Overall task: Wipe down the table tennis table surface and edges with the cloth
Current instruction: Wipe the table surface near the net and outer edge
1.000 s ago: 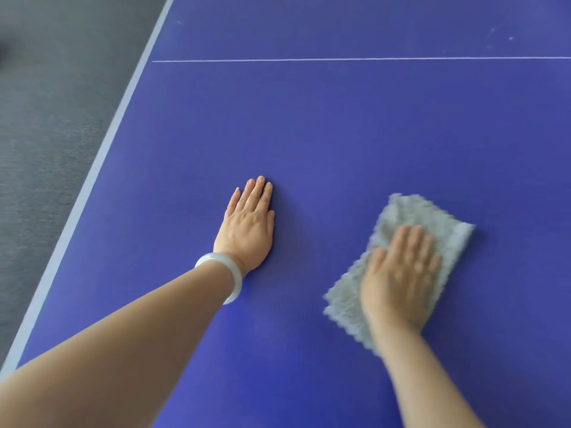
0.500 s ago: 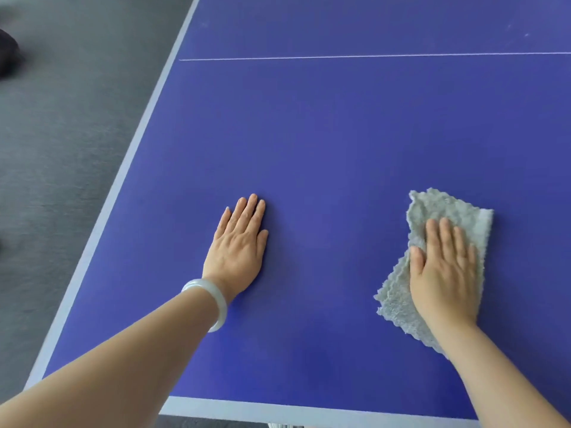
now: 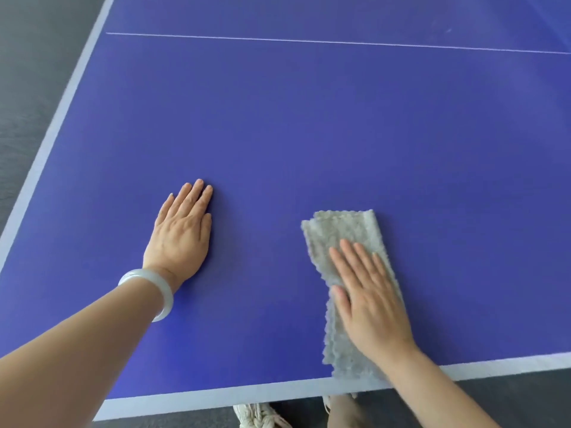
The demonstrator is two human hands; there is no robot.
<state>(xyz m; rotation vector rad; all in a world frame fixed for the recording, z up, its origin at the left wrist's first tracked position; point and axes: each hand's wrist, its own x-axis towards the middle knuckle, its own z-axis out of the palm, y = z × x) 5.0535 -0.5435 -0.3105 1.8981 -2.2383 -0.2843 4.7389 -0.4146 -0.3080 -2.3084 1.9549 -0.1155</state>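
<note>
The blue table tennis table (image 3: 309,134) fills the view, with a white border along its left and near edges. A folded grey cloth (image 3: 343,233) lies near the front edge, its lower end reaching the white border. My right hand (image 3: 367,298) presses flat on the cloth with straight fingers. My left hand (image 3: 182,233) rests flat on the bare blue surface to the left, a pale bangle on its wrist.
A thin white line (image 3: 309,41) crosses the far part of the table. Grey carpet (image 3: 27,88) lies beyond the left edge. Below the near edge a light shoe (image 3: 256,417) shows on the floor.
My right hand has drawn the cloth back toward the near edge and a little left. The view has pulled back, so the front border shows. My left hand stays planted.
</note>
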